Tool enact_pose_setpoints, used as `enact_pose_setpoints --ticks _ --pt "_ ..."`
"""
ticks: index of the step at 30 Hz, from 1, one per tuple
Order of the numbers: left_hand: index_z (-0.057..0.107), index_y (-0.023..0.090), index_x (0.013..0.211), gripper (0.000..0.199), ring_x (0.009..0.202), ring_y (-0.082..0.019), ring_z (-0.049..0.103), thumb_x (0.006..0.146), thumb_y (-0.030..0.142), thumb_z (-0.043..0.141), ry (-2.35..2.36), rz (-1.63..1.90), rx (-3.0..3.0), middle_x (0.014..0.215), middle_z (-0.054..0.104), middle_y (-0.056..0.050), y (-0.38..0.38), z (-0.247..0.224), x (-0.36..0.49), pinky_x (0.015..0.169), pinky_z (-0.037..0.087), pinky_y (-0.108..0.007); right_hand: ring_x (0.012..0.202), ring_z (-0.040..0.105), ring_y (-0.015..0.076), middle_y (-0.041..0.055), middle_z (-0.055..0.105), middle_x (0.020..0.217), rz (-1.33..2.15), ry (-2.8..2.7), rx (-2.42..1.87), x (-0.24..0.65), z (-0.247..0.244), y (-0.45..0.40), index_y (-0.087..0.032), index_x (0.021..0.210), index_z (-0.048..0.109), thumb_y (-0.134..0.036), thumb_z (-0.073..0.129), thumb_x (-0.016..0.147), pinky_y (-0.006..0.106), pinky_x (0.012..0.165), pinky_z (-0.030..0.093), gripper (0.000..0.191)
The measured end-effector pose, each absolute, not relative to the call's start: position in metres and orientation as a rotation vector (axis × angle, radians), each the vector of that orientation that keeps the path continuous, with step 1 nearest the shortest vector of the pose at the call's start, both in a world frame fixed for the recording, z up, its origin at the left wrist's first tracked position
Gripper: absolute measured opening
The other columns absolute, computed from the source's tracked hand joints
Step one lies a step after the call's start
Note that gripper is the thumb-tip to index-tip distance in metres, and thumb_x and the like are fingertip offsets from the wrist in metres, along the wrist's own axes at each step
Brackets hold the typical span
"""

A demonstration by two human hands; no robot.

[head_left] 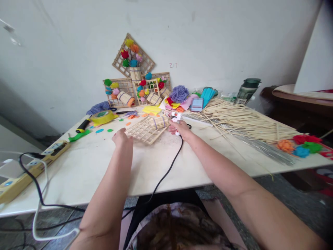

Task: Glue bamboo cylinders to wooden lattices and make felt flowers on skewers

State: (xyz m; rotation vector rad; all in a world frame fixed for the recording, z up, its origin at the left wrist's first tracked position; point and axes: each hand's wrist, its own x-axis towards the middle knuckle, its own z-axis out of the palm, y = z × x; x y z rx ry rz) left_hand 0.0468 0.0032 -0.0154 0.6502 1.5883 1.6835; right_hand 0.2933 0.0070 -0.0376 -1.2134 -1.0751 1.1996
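My left hand [122, 137] is closed at the left corner of a wooden stick lattice [142, 131], its fingertips partly hidden. The lattice's near edge is slightly blurred. On its far right part lies a small roll of short sticks [159, 122] bound with purple yarn. My right hand [179, 129] grips a white hot glue gun [177, 118] just right of the roll. From the gun's handle a black cord [169, 170] runs down over the table's front edge.
Finished lattices with felt flowers [134, 55] lean against the wall. Thin sticks [241, 118] and metal wires [270, 149] spread over the right side. Yellow tape [101, 119], a black-yellow cutter [83, 125] and a power strip [49, 156] lie left. Purple yarn [179, 93] and a dark bottle [247, 91] stand behind.
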Motion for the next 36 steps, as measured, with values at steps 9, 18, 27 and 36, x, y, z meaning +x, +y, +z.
enact_pose_setpoints --ticks 9,18,27,36 --pt "0.051 0.015 0.08 0.014 0.068 -0.013 0.06 0.074 0.004 0.05 1.231 1.571 0.302 0.075 0.057 -0.006 0.006 -0.012 0.079 0.055 0.049 -0.021 0.053 0.065 0.016 0.0019 0.065 0.061 1.237 -1.048 -1.169 0.291 -0.042 0.005 -0.016 0.083 0.058 -0.036 0.065 0.075 0.026 0.049 0.053 0.023" --pt "0.055 0.014 0.075 0.006 0.06 -0.009 0.059 0.073 0.02 0.056 1.192 1.842 0.762 0.078 0.067 -0.006 0.008 -0.013 0.056 0.055 0.044 -0.019 0.035 0.054 0.01 -0.001 0.063 0.052 1.087 -0.928 -1.077 0.296 -0.038 0.005 -0.016 0.084 0.056 -0.032 0.061 0.076 0.02 0.037 0.045 0.019" --pt "0.065 0.014 0.081 0.029 0.056 -0.01 0.059 0.063 0.036 0.067 1.091 1.783 1.252 0.079 0.07 -0.007 -0.013 0.03 0.029 0.044 0.037 -0.018 0.037 0.055 0.0097 -0.0001 0.065 0.055 1.073 -0.856 -0.965 0.295 -0.033 0.005 -0.015 0.085 0.058 -0.033 0.067 0.073 0.017 0.035 0.042 0.023" --pt "0.066 0.012 0.089 0.037 0.066 -0.017 0.066 0.06 0.035 0.072 1.007 1.458 1.469 0.079 0.071 -0.01 -0.013 0.061 0.027 0.044 0.042 -0.018 0.046 0.061 0.0111 0.0007 0.068 0.063 1.236 -0.593 -0.714 0.301 -0.02 0.007 -0.019 0.089 0.053 -0.041 0.067 0.074 0.017 0.037 0.044 0.03"
